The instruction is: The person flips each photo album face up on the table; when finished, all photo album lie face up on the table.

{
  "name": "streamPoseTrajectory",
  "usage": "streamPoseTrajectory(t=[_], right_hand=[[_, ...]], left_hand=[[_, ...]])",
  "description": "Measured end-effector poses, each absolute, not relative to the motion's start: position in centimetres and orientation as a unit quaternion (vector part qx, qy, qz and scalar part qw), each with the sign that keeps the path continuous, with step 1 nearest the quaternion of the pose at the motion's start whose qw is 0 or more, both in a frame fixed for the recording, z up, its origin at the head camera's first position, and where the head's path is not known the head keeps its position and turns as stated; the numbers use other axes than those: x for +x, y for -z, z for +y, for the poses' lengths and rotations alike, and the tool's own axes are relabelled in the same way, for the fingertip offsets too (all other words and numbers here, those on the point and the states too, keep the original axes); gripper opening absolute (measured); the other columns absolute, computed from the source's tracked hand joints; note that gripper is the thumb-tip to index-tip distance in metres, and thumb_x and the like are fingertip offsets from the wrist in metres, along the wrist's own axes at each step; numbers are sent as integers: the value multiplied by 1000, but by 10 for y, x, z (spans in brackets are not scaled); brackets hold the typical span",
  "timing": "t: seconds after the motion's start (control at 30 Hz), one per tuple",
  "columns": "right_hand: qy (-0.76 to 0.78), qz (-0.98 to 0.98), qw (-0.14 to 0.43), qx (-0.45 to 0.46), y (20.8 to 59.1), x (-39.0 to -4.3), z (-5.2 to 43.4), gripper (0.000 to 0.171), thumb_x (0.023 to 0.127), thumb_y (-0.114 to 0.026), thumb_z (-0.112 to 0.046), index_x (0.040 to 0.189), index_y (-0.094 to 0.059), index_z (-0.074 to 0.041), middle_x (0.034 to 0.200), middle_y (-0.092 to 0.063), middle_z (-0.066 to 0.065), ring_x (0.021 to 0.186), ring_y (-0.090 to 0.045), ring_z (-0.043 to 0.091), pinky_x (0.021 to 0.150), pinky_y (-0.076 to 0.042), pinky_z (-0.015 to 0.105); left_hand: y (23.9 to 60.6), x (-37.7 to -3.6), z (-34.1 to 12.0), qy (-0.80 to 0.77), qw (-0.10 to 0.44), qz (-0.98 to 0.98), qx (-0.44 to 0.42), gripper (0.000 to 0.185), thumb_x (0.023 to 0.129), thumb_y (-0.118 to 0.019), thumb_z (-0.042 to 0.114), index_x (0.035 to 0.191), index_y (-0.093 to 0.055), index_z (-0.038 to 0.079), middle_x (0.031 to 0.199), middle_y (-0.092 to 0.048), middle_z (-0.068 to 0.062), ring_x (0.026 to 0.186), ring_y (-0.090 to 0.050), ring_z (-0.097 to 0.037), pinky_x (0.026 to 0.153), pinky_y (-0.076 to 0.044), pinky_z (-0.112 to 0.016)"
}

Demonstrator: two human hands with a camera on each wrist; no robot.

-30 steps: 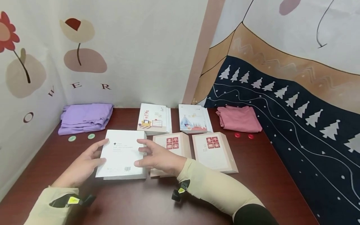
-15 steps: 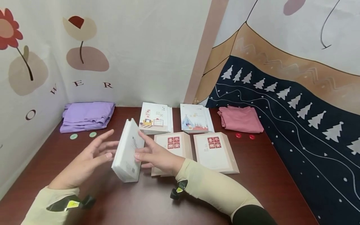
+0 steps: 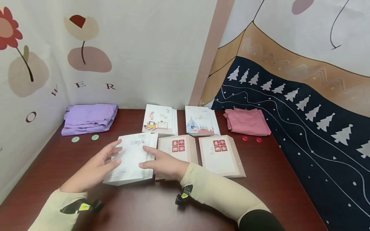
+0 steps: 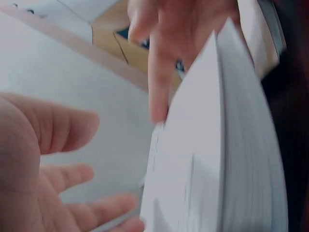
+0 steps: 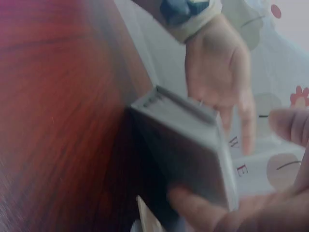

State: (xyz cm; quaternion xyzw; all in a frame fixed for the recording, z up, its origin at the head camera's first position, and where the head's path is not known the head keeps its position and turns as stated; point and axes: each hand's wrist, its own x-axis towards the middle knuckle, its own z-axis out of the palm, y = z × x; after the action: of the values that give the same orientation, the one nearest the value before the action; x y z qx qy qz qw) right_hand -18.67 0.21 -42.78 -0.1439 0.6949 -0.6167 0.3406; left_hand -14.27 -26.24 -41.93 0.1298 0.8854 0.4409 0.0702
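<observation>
A thick white book [image 3: 131, 163] with Chinese writing on its cover is tilted above the near left part of the table. My right hand [image 3: 166, 165] grips its right side, with thumb and index finger over the cover; in the right wrist view a finger [image 5: 198, 208] reaches along the book's underside. My left hand [image 3: 93, 168] is by the left edge, fingers spread. The left wrist view shows a gap between that hand [image 4: 63, 164] and the book [image 4: 198, 159], whose page edges face the camera.
Beige books with red characters [image 3: 176, 157] [image 3: 221, 160] lie right of the hands. Behind are illustrated white books [image 3: 159, 120] [image 3: 200, 122]. A folded purple cloth [image 3: 89, 118] and green buttons [image 3: 75, 139] are left, a folded pink cloth [image 3: 247, 122] and red buttons [image 3: 245, 138] right.
The book turned over: its barcode side faced up between both hands, then it stood on edge in the right hand, and now the titled cover shows. The left hand came away from it.
</observation>
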Motion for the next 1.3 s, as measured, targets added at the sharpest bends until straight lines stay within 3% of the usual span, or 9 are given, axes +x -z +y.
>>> streamPoseTrajectory(t=[0.1, 0.2, 0.43, 0.7, 0.83, 0.93, 1.03, 1.13, 1.3], right_hand=[[590, 744, 291, -112, 428, -185, 2, 89, 94, -76, -26, 168, -28, -16, 170, -35, 6, 146, -41, 15, 125, -32, 40], [597, 745, 285, -88, 428, -185, 2, 89, 93, -76, -29, 167, -30, -19, 170, -35, 6, 146, -43, 21, 125, -34, 46], [639, 698, 311, -83, 428, -192, -2, 80, 96, -72, -24, 165, -34, -16, 170, -33, 9, 149, -44, 26, 119, -44, 52], [643, 705, 277, -115, 421, -200, 16, 74, 98, -71, -20, 163, -37, -10, 169, -30, 23, 154, -37, 38, 118, -42, 57], [615, 740, 248, -113, 413, -203, 42, 71, 97, -74, -25, 161, -44, -17, 167, -35, 23, 151, -41, 40, 116, -44, 59], [601, 757, 229, -115, 410, -205, 65, 71, 97, -75, -27, 161, -44, -18, 166, -37, 24, 149, -42, 42, 113, -46, 61], [596, 767, 212, -110, 410, -207, 86, 73, 97, -76, -28, 161, -43, -19, 165, -38, 24, 148, -44, 43, 111, -47, 63], [580, 786, 195, -96, 412, -206, 103, 74, 97, -76, -29, 162, -42, -19, 164, -40, 22, 148, -44, 42, 112, -47, 63], [568, 799, 183, -69, 420, -202, 123, 74, 97, -76, -28, 162, -43, -18, 164, -40, 23, 151, -41, 40, 116, -43, 61]], left_hand=[[429, -148, -270, -433, 77, 895, 79, 74, 109, -58, 21, 167, -17, 1, 158, -35, -41, 141, -41, -62, 109, -42, -72], [439, -151, -280, -443, 100, 889, 51, 75, 110, -55, 22, 167, -12, -1, 160, -30, -42, 143, -37, -63, 109, -43, -71], [444, -157, -289, -458, 109, 881, 46, 77, 110, -56, 23, 168, -11, 0, 163, -30, -37, 146, -35, -57, 93, -49, -19], [431, -157, -282, -441, 76, 894, 26, 72, 112, -52, 24, 166, -13, -4, 161, -29, -42, 143, -38, -61, 111, -38, -73], [422, -152, -263, -455, 15, 890, 37, 67, 110, -56, 20, 164, -25, -5, 162, -34, -36, 145, -38, -57, 121, -41, -35], [419, -150, -245, -471, -26, 879, 67, 60, 108, -59, 14, 159, -36, -5, 159, -42, -31, 143, -44, -52, 103, -36, -2], [422, -150, -225, -495, -27, 864, 92, 54, 106, -60, 7, 155, -43, -6, 156, -47, -30, 139, -50, -49, 102, -42, -8], [428, -150, -205, -516, 4, 850, 107, 52, 105, -59, 5, 154, -44, -7, 156, -48, -29, 139, -52, -49, 112, -49, -35], [436, -149, -173, -544, 71, 829, 111, 53, 105, -58, 4, 154, -42, -8, 157, -46, -32, 142, -48, -52, 116, -41, -63]])
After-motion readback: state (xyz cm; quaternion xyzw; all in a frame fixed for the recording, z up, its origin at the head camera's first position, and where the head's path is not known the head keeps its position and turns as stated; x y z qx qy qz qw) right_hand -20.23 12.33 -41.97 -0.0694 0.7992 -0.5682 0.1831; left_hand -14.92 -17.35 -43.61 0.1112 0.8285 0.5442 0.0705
